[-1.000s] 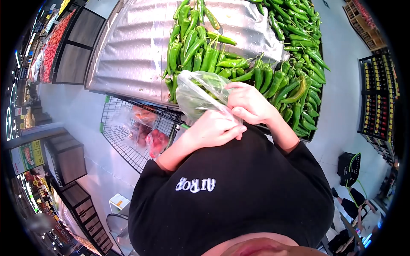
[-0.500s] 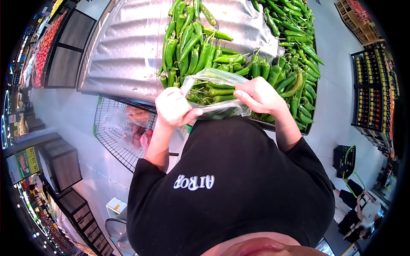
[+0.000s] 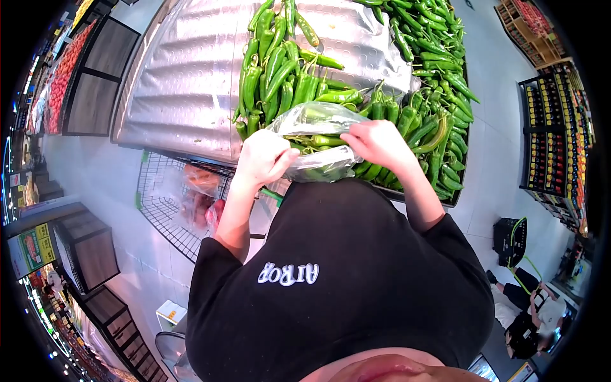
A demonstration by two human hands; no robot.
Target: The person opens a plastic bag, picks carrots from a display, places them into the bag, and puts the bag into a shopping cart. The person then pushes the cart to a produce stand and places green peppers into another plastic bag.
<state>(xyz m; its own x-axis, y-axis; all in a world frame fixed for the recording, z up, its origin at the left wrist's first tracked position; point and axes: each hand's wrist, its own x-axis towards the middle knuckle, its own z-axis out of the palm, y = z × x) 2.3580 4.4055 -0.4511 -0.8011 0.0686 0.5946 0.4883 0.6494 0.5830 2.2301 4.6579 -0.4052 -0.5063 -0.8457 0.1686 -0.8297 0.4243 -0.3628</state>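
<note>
Plastic bag (image 3: 323, 171) is showing just beyond the black shirt (image 3: 382, 274) in my head view, left fingers (image 3: 282, 163) and right fingers (image 3: 354, 141) pinching its rim (image 3: 332, 153), and I'm judging it soft, slippery, weighted by green peppers (image 3: 323, 140), its rim offering the surest hold.

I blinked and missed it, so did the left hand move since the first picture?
Yes. Judged against the curved yellowish pepper, the left hand has moved left and up the picture.
</note>
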